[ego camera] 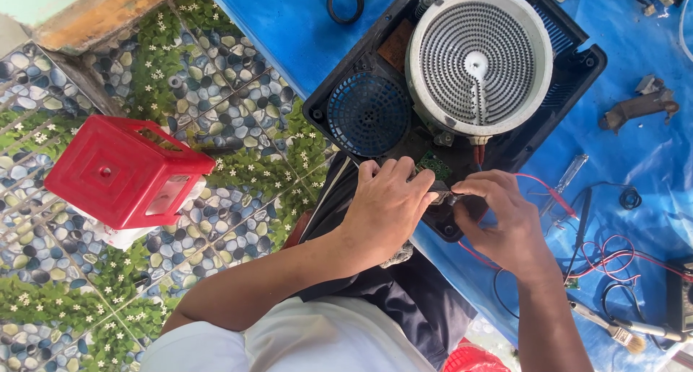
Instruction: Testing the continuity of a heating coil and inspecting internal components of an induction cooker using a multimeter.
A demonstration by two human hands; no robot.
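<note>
Both hands, left hand [386, 206] and right hand [505, 224], pinch closed on a small dark part [442, 197], possibly a connector, at the opened cooker base's [339, 105] near edge, steadying it over the blue worktop [289, 18].

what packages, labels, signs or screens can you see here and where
No package, label, sign or screen can be made out.
Nearest to one: a dark device cut off at the right edge of the blue sheet; whether it has a screen cannot be told.
Left hand and right hand meet on a small part at the near edge of the opened black cooker, which shows no label.
</note>
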